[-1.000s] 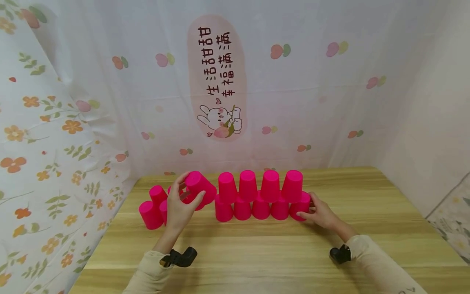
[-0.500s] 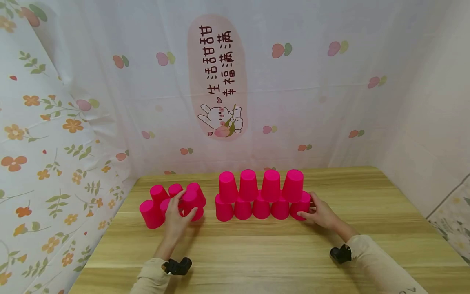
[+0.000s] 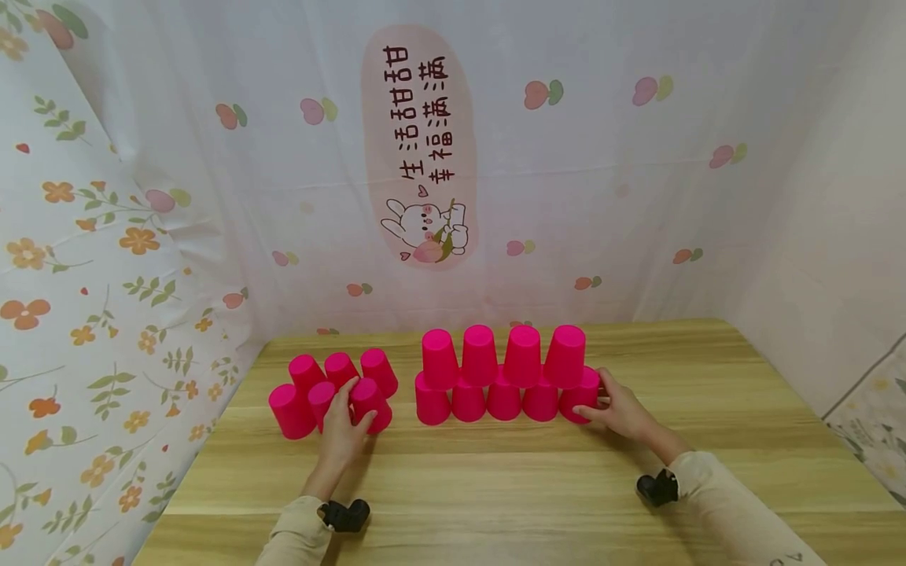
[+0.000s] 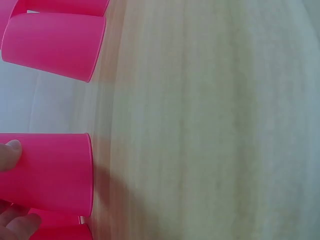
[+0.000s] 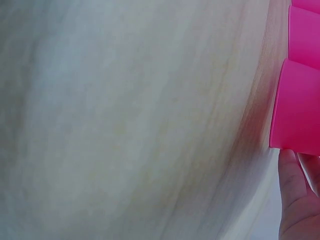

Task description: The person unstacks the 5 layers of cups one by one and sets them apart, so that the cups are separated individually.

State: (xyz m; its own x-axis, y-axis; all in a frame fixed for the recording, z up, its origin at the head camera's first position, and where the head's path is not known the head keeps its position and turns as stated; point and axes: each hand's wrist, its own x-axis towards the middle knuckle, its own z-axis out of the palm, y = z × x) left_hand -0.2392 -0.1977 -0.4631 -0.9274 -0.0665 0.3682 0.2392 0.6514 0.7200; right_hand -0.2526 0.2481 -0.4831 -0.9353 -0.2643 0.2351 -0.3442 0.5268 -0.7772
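My left hand (image 3: pixel 341 440) is at a pink upside-down cup (image 3: pixel 371 405) in the front of the left group, thumb on one side and fingers on the other. In the left wrist view that cup (image 4: pixel 47 172) has the thumb (image 4: pixel 10 154) on its wall. At the right end of a two-level row, my right hand (image 3: pixel 623 413) holds the lower end cup (image 3: pixel 582 393), its thumb across the front. The right wrist view has this cup (image 5: pixel 297 110) with fingers (image 5: pixel 291 175) at its side. Above it rests an upper cup (image 3: pixel 565 358).
Several more upside-down pink cups, such as one at the left (image 3: pixel 292 413), stand around my left hand. The row's other lower cups (image 3: pixel 432 402) and upper cups (image 3: pixel 439 362) stand to the right. A patterned cloth (image 3: pixel 609 212) hangs behind the wooden table (image 3: pixel 495 495).
My left hand has brought a raised, tilted cup down and left, away from the row and into the left group. My right hand has stayed at the end cup.
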